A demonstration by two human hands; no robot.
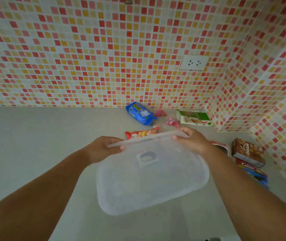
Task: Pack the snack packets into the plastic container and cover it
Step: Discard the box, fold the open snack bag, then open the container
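- The left hand (104, 148) grips the far left edge of a translucent plastic lid (152, 174), thumb on top at the rim, fingers curled beneath.
- The right hand (193, 140) grips the far right edge of the same lid, fingers wrapped over the rim.
- The lid is tilted, its far edge raised between the two hands and its near edge lower, toward the person; a moulded oval handle shows at its centre. Whether a container lies under it cannot be told.
- Behind the lid, partly hidden by its far edge, a red-orange snack packet (141, 133) lies on the grey countertop (34, 136).
- Farther back, near the mosaic tile wall (86, 58), lie a blue packet (139, 113), two small pink sachets (160, 113) (172, 122) and a green-and-white packet (194, 118).
- To the right of the right forearm sit a brown box (248, 152), a red packet (246, 166) and a blue packet further forward (259, 177); another red-and-white packet (221, 146) peeks out just beside the wrist.
- A white double socket (194, 62) is set in the wall above the snacks.
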